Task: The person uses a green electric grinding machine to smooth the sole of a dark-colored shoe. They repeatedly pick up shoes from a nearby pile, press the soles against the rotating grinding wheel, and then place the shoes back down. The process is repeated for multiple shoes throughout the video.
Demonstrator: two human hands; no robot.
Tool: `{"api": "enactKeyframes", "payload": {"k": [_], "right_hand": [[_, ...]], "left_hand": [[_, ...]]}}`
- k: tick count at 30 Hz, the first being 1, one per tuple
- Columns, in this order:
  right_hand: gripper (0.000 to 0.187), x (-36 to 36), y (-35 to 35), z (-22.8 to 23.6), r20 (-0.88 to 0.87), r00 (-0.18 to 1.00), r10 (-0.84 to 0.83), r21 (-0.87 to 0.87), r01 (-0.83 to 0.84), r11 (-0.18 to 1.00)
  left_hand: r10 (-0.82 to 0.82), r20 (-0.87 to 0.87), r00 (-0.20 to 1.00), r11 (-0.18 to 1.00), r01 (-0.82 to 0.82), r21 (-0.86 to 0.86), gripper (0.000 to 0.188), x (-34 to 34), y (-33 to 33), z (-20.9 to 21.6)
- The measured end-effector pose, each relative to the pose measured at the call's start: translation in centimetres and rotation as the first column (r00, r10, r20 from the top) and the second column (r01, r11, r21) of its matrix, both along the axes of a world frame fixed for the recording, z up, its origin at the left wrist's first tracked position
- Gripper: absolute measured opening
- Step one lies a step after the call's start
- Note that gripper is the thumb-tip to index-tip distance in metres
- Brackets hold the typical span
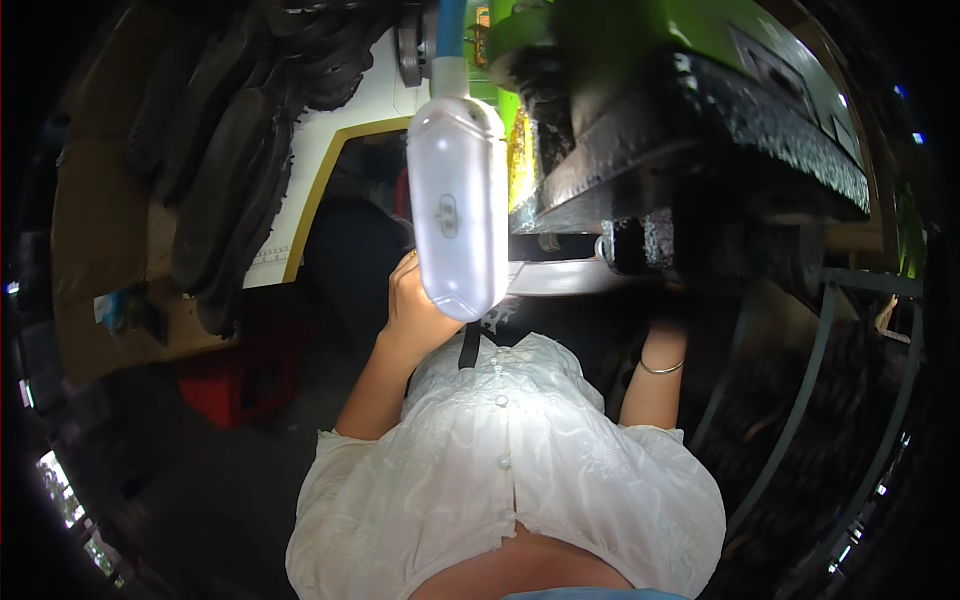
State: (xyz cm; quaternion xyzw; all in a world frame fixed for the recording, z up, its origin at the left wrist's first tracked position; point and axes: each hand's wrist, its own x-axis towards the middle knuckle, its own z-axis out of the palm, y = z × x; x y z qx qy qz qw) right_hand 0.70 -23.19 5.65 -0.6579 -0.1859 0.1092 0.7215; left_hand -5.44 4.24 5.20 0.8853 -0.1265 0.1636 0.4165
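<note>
My left hand (405, 297) is raised in front of my chest, beside and partly behind a white elongated lamp (458, 215). The lamp covers most of its fingers, so whatever they may hold is hidden. My right hand (668, 325) reaches into the shadow under a black-and-green machine (700, 150), with a bangle (661, 370) on its wrist. Its fingers are lost in the dark. Between the two hands runs a pale, shiny strip or bar (560, 278) below the machine.
Several dark shoe soles (225, 190) are piled at the left, across cardboard (90, 200) and a white worktop with a yellow edge (325, 180). Below them stands a red plastic stool (235, 385). A grey metal rack (815, 365) with dark items stands at the right.
</note>
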Motion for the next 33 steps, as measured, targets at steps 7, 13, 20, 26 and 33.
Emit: {"api": "enactKeyframes", "payload": {"k": [7, 13, 20, 26, 33], "right_hand": [[0.058, 0.7, -4.5, 0.5, 0.092, 0.959, -0.269, 0.197, 0.247, 0.949], [0.064, 1.3, -5.2, 1.5, 0.013, 0.929, -0.371, 0.199, 0.361, 0.911], [0.054, 2.7, -3.6, 1.8, 0.022, 0.966, -0.258, 0.186, 0.25, 0.95], [0.045, 2.8, -0.9, 1.2, 0.017, 0.986, -0.165, 0.131, 0.161, 0.978], [0.042, 1.9, 2.9, 2.6, 0.019, 0.998, -0.061, 0.033, 0.06, 0.998]], "left_hand": [[0.009, 0.136, 0.991, 0.994, 0.006, -0.106, 0.033, 1.9, -1.5, 2.8], [0.039, 0.144, 0.989, 0.966, 0.0, -0.26, 0.032, 2.3, -3.2, 3.9], [0.034, 0.05, 0.998, 0.957, -0.018, -0.289, 0.029, 1.5, -1.1, 2.6], [0.126, -0.162, 0.979, 0.887, -0.184, -0.423, 0.029, -0.3, 0.7, 1.5], [0.214, -0.349, 0.912, 0.834, -0.357, -0.42, 0.022, -2.6, 3.3, -0.8]]}}
